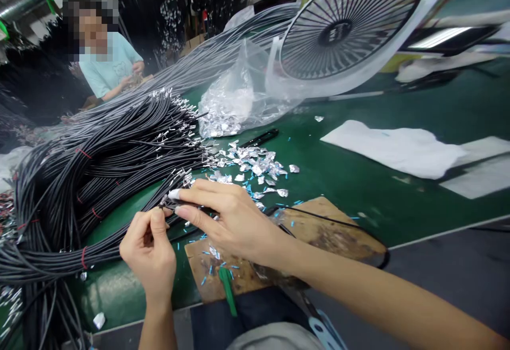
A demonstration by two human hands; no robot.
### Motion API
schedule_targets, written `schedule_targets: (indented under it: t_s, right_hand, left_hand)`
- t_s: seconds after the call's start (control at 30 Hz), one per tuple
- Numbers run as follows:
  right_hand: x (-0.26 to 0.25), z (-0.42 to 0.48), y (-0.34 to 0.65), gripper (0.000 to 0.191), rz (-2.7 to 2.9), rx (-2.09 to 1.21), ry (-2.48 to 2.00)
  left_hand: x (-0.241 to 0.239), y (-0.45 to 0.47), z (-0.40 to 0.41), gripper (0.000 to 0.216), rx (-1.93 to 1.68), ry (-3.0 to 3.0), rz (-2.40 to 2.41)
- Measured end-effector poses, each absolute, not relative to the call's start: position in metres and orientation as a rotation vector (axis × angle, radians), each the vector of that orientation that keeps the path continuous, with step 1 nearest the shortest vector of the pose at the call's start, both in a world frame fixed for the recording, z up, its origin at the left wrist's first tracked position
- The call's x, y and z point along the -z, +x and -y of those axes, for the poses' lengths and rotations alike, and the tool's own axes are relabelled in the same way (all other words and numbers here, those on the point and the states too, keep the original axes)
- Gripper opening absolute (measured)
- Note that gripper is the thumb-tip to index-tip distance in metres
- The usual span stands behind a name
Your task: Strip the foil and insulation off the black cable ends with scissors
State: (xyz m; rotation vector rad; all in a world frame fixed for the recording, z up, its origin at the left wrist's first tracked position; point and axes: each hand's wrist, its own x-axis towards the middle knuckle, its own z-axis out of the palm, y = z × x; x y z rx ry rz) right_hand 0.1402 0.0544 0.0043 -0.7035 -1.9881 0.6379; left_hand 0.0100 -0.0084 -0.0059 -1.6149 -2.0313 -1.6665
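My left hand (153,246) is closed, thumb and forefinger pinched on a black cable (162,207) near its end. My right hand (235,220) meets it from the right, its thumb and forefinger closing around the cable's tip; a white cover sits on the forefinger's end. Something slim and dark shows between the right fingers, but I cannot make out what it is. Just beyond both hands lies a large bundle of black cables (131,148) with silvery stripped ends, tied with thin red bands. Scraps of silver foil (258,164) and short blue bits lie past my right hand.
A worn wooden board (326,228) with a black cord across it lies under my right forearm; a green-handled tool (228,291) rests nearby. Behind are a black-handled tool (261,138), a plastic bag (235,100), a fan (346,26) and white cloth (394,148). A co-worker (109,63) sits across the table.
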Motion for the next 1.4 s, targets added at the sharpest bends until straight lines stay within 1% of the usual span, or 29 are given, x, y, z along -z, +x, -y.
schedule_targets:
  t_s: [0.23, 0.47, 0.53, 0.63, 0.7, 0.77, 0.83, 0.9, 1.0, 1.07, 1.13, 1.2, 1.27, 1.4]
  right_hand:
    - [-0.002, -0.055, 0.139, 0.026, 1.945, -0.627, -0.666]
    - [-0.002, -0.053, 0.142, 0.026, 1.977, -0.496, -0.715]
    - [-0.003, -0.052, 0.142, 0.025, 1.976, -0.470, -0.731]
    - [-0.003, -0.052, 0.142, 0.024, 1.969, -0.473, -0.714]
    - [-0.003, -0.052, 0.142, 0.023, 1.960, -0.508, -0.688]
    - [-0.003, -0.052, 0.142, 0.022, 1.946, -0.554, -0.662]
    - [-0.002, -0.053, 0.145, 0.021, 1.935, -0.571, -0.658]
    - [-0.002, -0.055, 0.152, 0.024, 1.927, -0.535, -0.677]
    - [-0.008, -0.059, 0.169, 0.027, 2.010, -0.448, -0.674]
    - [-0.017, -0.061, 0.180, 0.019, 2.205, -0.408, -0.631]
    - [-0.030, -0.063, 0.186, 0.016, 2.478, -0.386, -0.620]
    - [-0.044, -0.065, 0.186, 0.019, 2.713, -0.337, -0.678]
    - [-0.055, -0.068, 0.183, 0.019, 2.897, -0.312, -0.661]
    - [-0.065, -0.077, 0.174, 0.017, 3.099, -0.250, -0.606]
  left_hand:
    - [0.010, 0.009, 0.009, 0.020, 1.682, -1.662, 1.939]
    - [0.014, 0.012, 0.006, 0.010, 1.738, -1.628, 1.897]
    - [0.012, 0.011, 0.006, 0.014, 1.733, -1.654, 1.925]
    - [0.006, 0.007, 0.005, 0.032, 1.771, -1.779, 2.050]
    - [0.002, 0.002, 0.005, 0.041, 1.866, -1.876, 2.123]
    - [-0.001, -0.003, 0.006, 0.044, 1.953, -1.973, 2.149]
    - [-0.001, -0.005, 0.007, 0.045, 1.960, -2.052, 2.131]
    - [0.001, -0.004, 0.008, 0.042, 1.884, -2.101, 2.096]
    - [0.006, 0.000, 0.011, 0.037, 1.668, -2.171, 2.053]
    - [0.009, 0.001, 0.012, 0.035, 1.506, -2.225, 2.012]
    - [0.011, 0.001, 0.013, 0.034, 1.371, -2.272, 1.972]
    - [0.013, -0.001, 0.013, 0.032, 1.277, -2.312, 1.951]
    - [0.013, -0.003, 0.012, 0.031, 1.206, -2.349, 1.943]
    - [0.012, -0.001, 0.011, 0.034, 1.133, -2.367, 1.951]
